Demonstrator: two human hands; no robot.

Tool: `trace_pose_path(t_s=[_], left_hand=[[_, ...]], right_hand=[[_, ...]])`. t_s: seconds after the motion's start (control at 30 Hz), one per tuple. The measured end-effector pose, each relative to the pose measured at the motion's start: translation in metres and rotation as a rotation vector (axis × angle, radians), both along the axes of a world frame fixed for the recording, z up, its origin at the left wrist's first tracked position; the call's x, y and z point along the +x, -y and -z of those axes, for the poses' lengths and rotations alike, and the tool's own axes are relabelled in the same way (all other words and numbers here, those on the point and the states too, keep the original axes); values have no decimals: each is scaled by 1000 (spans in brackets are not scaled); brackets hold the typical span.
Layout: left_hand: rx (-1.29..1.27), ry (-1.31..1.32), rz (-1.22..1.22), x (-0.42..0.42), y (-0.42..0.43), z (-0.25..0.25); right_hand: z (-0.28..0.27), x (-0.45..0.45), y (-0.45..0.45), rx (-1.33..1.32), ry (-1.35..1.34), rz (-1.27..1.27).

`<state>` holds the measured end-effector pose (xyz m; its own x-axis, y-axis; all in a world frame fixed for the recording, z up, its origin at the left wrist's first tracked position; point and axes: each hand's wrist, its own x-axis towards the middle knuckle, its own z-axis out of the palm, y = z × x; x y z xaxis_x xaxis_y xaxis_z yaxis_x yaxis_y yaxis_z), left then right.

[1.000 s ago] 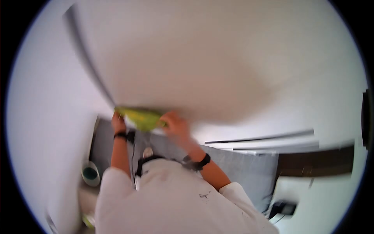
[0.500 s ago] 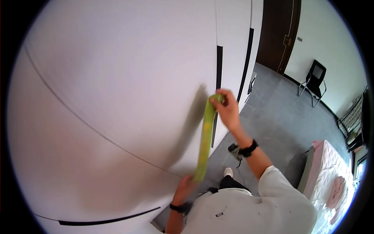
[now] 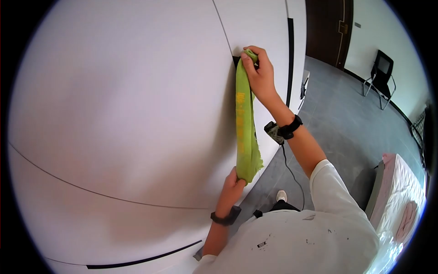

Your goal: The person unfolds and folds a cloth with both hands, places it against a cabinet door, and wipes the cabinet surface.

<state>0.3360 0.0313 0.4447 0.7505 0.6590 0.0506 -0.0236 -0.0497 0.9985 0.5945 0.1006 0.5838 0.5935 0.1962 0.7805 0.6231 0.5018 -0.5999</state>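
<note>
A green cloth (image 3: pixel 244 123) with yellow printing is stretched lengthwise between my hands, against the white cabinet front (image 3: pixel 137 105). Its upper end is gripped by my right hand (image 3: pixel 260 73), at the top of a black handle strip (image 3: pixel 236 61) that the cloth mostly covers. Lower down, my left hand (image 3: pixel 230 189) holds the other end, close to the cabinet surface. Both hands have their fingers closed on the cloth. Each wrist wears a black band.
Another black handle strip (image 3: pixel 290 59) runs down the cabinet to the right. Beyond are a dark door (image 3: pixel 326 32), a black chair (image 3: pixel 382 75) and a bed with a pinkish cover (image 3: pixel 397 196). A cable (image 3: pixel 294 176) hangs over the grey floor (image 3: pixel 328 118).
My right hand has moved up with the cloth's end, from beside the handle strip to its top. My left hand has risen too. Earlier, the view swung round to the cabinet and room.
</note>
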Motion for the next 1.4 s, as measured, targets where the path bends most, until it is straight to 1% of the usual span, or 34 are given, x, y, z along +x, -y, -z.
trace_pose_path(t_s=[0.07, 0.13, 0.17, 0.23, 0.27, 0.33, 0.4, 0.47, 0.5, 0.57, 0.7, 0.77, 0.8, 0.87, 0.9, 0.97, 1.0, 1.03, 1.07, 1.13, 1.17, 1.2, 1.23, 1.3, 1.33, 1.4], left_hand=[[37, -12, -25, -5, 5, 3], [181, 14, -106, -7, 4, 3], [169, 14, -109, -9, 5, 1], [201, -92, -157, -15, 9, -4], [180, -91, -159, -16, 10, -4], [223, -29, -206, -15, 3, 0], [232, 5, -229, -12, 10, -11], [226, 72, -246, -1, 7, -17], [231, 83, -247, 2, 7, -20], [422, 71, -216, 5, 8, -21], [436, 89, -245, 12, 21, -18], [434, 81, -243, 11, 27, -21], [435, 82, -241, 12, 29, -23], [407, 85, -254, 12, 31, -30], [379, 96, -263, 14, 28, -33], [327, 102, -291, 20, 18, -37], [270, 99, -320, 18, 14, -38], [167, 9, -211, 11, 7, -41], [166, 5, -211, 8, -6, -33], [588, -263, 71, 10, -39, 1], [668, -320, 161, 17, -47, 1], [682, -256, 140, 26, -49, -4], [694, -189, 116, 40, -52, -19], [539, 33, -51, 69, -45, -58], [534, 34, -55, 86, -43, -75], [146, 476, 128, 111, -41, -97]], right_hand=[[-4, -3, 4, -12, 39, 1], [-7, -2, 4, -8, 22, -43], [-8, -1, 3, -6, 20, -31], [-11, -1, 3, -6, 30, -21], [-9, 0, 1, 5, 39, -7], [-5, 8, -9, -35, 47, -7], [-6, 12, -9, -61, 55, 2], [-7, 22, -15, -27, 45, 99], [-10, 24, -15, -20, 54, 99], [-15, 22, -15, -74, 80, 200], [-19, 25, -16, -31, 48, 176], [-23, 28, -19, 75, 207, 416], [-22, 28, -17, 72, 204, 412], [-21, 27, -15, 29, 102, 292], [-21, 27, -14, 29, 107, 291], [-23, 32, -4, 77, -191, -313], [-23, 36, 3, 68, -186, -321], [-24, 41, 12, -10, -194, -419], [-27, 43, 19, -82, -206, -512], [-33, 40, 31, -132, -221, -498], [-36, 33, 41, -191, -144, -559], [-41, 27, 52, -242, -60, -620], [-46, 22, 58, -276, -36, -688], [-46, 18, 63, -309, -12, -739], [-46, 17, 66, -343, 18, -791], [-42, 21, 68, -354, 61, -831]])
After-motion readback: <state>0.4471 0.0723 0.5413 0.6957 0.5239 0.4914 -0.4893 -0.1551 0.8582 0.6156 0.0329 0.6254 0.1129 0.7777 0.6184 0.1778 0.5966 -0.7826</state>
